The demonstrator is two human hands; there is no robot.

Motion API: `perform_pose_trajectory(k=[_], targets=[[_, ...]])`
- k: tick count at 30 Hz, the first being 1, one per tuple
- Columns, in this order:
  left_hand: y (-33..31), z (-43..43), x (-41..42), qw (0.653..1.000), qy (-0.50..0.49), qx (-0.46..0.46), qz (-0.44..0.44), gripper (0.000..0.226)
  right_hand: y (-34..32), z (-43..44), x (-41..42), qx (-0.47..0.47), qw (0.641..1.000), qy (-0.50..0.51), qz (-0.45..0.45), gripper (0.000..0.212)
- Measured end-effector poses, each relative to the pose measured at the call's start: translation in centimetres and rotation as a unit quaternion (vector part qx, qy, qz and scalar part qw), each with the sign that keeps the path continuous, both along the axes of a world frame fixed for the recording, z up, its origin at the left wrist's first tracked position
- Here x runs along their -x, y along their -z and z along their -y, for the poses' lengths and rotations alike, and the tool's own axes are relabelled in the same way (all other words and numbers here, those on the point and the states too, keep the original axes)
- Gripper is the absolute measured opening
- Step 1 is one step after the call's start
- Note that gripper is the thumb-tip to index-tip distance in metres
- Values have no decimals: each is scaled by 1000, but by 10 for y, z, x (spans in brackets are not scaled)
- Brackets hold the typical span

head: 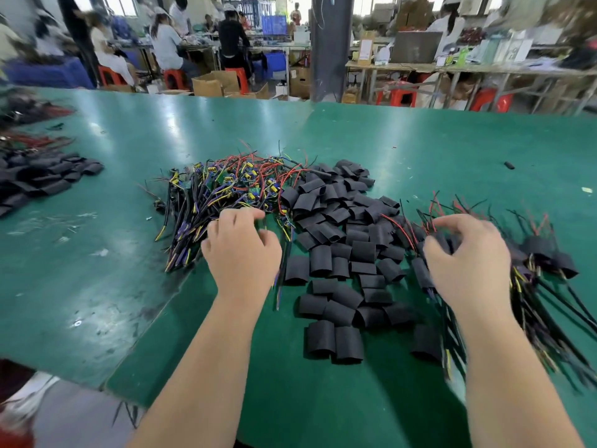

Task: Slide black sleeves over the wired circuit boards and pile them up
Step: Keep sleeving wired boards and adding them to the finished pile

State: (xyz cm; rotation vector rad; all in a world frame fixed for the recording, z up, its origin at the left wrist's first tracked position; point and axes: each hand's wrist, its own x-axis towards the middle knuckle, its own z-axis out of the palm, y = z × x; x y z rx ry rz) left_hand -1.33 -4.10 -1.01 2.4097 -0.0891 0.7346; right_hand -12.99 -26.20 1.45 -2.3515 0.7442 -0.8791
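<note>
A tangled pile of wired circuit boards (223, 189), with red, yellow and black leads, lies on the green table (97, 286) at centre left. My left hand (240, 253) is over its near edge with fingers curled into the wires, and a few leads trail out from under the palm. Loose black sleeves (339, 253) are spread across the middle. At the right lies a pile of sleeved boards (549, 253) with long leads. My right hand (468, 260) hovers over that pile's left side, its curled fingers and thumb around a black sleeved board (442, 244).
A second heap of black sleeves (42, 179) and more wire bundles (35, 143) lie at the far left. One stray sleeve (509, 165) sits at the far right. The table's near edge runs diagonally at the bottom left. People work at benches beyond the table.
</note>
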Motion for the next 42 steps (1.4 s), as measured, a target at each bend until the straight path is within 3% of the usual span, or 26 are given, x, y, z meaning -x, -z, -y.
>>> perform_pose_trajectory(k=[3,6,8,12,15,17,19,22,23,25,27,29,31,33,36,39,42], targets=[[-16,-12,-32,993,-42,-112,6,33,5,-9,-5,13,999,-42,-3,22],[-21,-30,-62,968,-54,-222,-102,22,6,-13,-7,10,998,-56,2,21],[-21,-36,-72,958,-38,-236,-156,21,8,-14,-8,-4,998,-61,1,21],[-25,-35,-69,974,-49,-193,-110,19,13,-13,-10,-33,997,-68,-2,21],[-36,-35,-56,998,-30,-63,-11,16,12,-16,-11,-81,994,-77,16,16],[-45,-33,-46,998,52,10,24,12,12,-19,-13,-156,982,-105,30,15],[-51,-29,-32,989,140,27,35,6,10,-25,-15,-294,935,-191,50,17],[-48,-20,-8,971,237,-9,37,8,9,-38,-14,-514,775,-349,118,44],[-45,-18,-2,965,259,-29,35,9,8,-40,-14,-542,742,-371,134,53],[-38,-14,7,955,288,-73,21,10,6,-42,-15,-568,718,-366,166,52],[-30,-11,11,948,302,-101,-17,6,5,-45,-16,-572,725,-333,189,26],[-24,-4,19,942,316,-93,-59,16,8,-46,-18,-554,752,-300,192,3],[-21,8,28,932,348,-59,-84,33,11,-49,-20,-546,768,-283,179,16],[-20,21,34,925,365,-53,-88,42,14,-49,-22,-549,772,-272,167,15],[-18,31,31,912,377,-120,-107,48,17,-45,-23,-547,784,-244,167,11],[-12,34,28,893,404,-141,-141,47,20,-41,-24,-493,823,-236,157,13],[-5,29,26,895,407,-91,-156,39,21,-40,-23,-450,846,-249,139,19]])
